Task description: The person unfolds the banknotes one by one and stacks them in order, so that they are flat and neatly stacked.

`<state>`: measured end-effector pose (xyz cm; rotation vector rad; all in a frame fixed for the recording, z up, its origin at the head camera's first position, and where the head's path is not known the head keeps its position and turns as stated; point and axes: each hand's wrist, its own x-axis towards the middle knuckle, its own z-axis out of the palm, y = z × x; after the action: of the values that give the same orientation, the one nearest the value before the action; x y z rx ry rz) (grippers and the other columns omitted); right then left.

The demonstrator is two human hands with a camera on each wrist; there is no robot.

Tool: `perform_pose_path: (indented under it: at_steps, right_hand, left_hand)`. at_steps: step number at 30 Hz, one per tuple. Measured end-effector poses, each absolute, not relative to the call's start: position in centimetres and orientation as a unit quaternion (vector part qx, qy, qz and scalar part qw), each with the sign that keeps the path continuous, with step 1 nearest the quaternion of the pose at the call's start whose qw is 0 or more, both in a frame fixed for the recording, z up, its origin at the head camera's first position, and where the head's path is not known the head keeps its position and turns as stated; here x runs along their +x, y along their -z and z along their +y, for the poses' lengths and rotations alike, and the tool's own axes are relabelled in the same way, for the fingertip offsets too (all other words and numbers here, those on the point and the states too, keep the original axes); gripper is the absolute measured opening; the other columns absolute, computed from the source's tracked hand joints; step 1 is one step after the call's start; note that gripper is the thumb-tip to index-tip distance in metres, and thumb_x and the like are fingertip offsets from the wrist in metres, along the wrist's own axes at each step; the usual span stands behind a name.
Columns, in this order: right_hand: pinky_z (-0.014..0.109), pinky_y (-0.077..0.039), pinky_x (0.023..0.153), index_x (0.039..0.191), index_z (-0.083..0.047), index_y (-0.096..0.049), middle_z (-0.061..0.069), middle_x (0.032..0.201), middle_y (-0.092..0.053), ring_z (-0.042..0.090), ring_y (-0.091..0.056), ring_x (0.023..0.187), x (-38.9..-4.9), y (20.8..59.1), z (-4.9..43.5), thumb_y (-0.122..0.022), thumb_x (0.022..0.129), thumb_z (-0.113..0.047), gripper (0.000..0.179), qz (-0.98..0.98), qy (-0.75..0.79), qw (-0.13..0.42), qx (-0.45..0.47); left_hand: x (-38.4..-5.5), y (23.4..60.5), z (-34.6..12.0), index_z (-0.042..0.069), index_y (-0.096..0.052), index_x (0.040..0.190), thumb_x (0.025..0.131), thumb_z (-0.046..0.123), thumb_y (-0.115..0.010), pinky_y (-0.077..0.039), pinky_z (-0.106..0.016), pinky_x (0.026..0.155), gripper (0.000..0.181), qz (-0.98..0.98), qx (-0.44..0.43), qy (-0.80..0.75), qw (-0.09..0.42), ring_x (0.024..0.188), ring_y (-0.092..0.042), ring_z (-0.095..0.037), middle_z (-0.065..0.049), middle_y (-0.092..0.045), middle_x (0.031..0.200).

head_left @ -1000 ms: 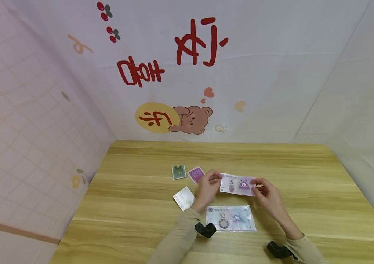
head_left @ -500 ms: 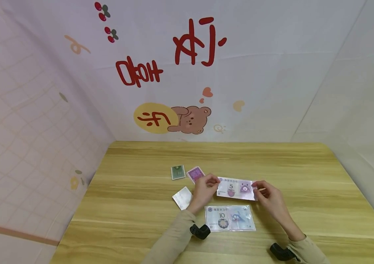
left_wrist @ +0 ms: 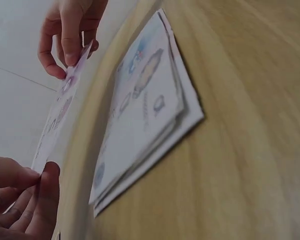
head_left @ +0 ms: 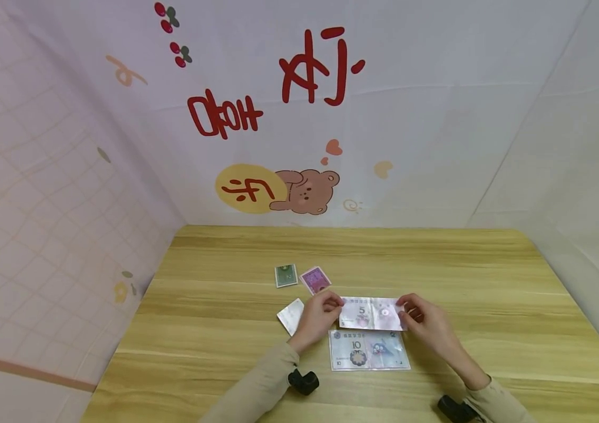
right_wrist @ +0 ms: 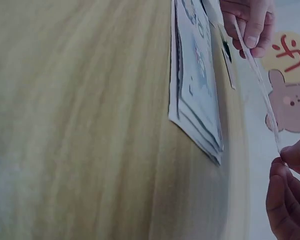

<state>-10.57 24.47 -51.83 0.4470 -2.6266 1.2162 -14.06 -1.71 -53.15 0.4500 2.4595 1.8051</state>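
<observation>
A purple play-money banknote (head_left: pixel 361 313) marked 5 is stretched between both hands, raised off the table. My left hand (head_left: pixel 319 317) pinches its left end between thumb and fingers; my right hand (head_left: pixel 426 322) pinches the right end. Just nearer to me lies a bluish play banknote (head_left: pixel 368 351) marked 10. In the left wrist view the bluish notes (left_wrist: pixel 140 100) appear as a thin stack of several sheets, flat on the wood. The right wrist view shows the held banknote (right_wrist: pixel 260 82) nearly edge-on above the table.
Left of the hands lie a small green note (head_left: pixel 285 275), a small magenta note (head_left: pixel 315 280) and a whitish note (head_left: pixel 291 316), partly covered by the left hand. The wooden table (head_left: pixel 214 364) meets a printed cloth wall (head_left: pixel 426 141) at the back.
Both hands have brought the purple 5 banknote towards me and slightly left, from behind the 10 stack to just above its far edge. The other notes have stayed in place.
</observation>
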Motion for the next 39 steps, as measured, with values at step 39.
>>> perform_pose_path:
  at_steps: [39]
  right_hand:
    - [0.019, -0.039, 0.049, 0.098, -0.011, -0.061, -0.014, 0.067, -0.046, 0.001, -0.043, 0.059, -7.9, 53.1, 23.6, -0.071, 0.082, 0.001, 0.023, -0.917, -0.323, -0.013, 0.235]
  left_hand:
    - [-10.7, 53.0, -4.6, -0.001, -0.062, 0.083, 0.084, -0.008, -0.064, -0.047, -0.015, 0.055, 0.007, 0.809, 0.283, -0.492, 0.151, 0.056, -0.056, -0.003, -0.002, -0.06, 0.065]
